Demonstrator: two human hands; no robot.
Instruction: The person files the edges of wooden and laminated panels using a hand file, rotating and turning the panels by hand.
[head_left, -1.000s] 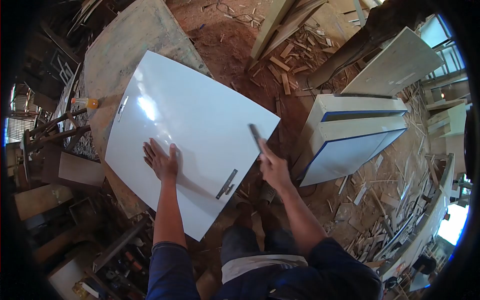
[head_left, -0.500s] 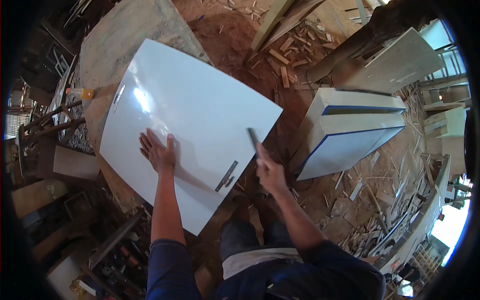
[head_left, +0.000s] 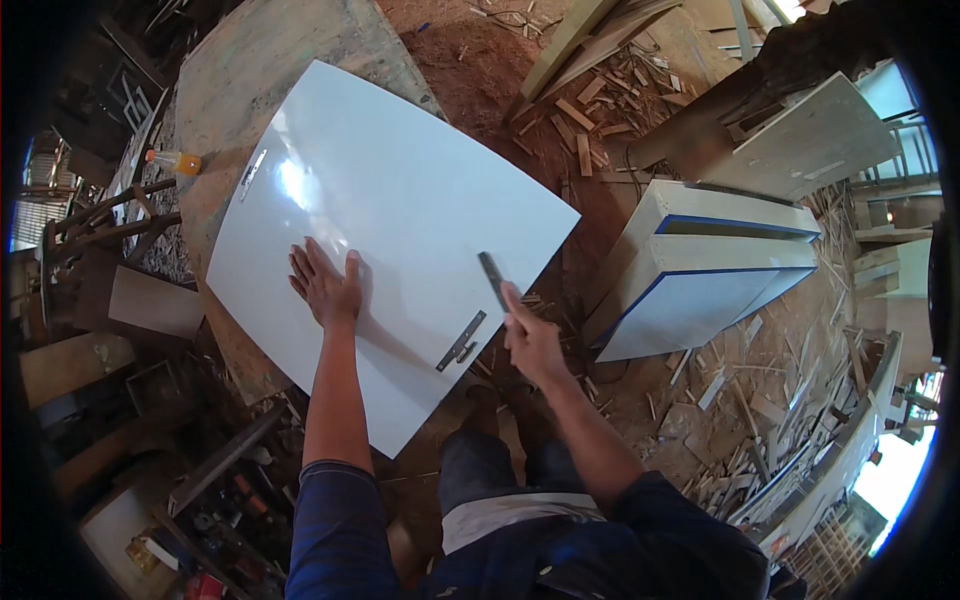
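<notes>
A large glossy white panel (head_left: 420, 180) lies on a worn board. My left hand (head_left: 327, 285) rests flat on it, fingers spread, holding nothing. In my right hand (head_left: 532, 338), fingers are wrapped round a dark, flat bar that looks like a file (head_left: 490, 275). That bar points up and left over the panel's right-hand edge; whether it touches the panel I cannot tell. Near this edge, a narrow dark metal fitting (head_left: 461, 341) sits on the panel. A similar fitting (head_left: 253, 173) shows at the far left edge.
The worn board (head_left: 300, 50) extends beyond the panel. A bottle of orange liquid (head_left: 180, 162) lies left. Pale box-like cabinet pieces (head_left: 715, 300) with blue edges stand at right. Wood offcuts (head_left: 585, 155) litter the floor, and cluttered timber (head_left: 150, 430) lies at lower left.
The file in my right hand has shifted slightly left, further over the panel. My left hand stays flat on the surface. The whole view has moved a little.
</notes>
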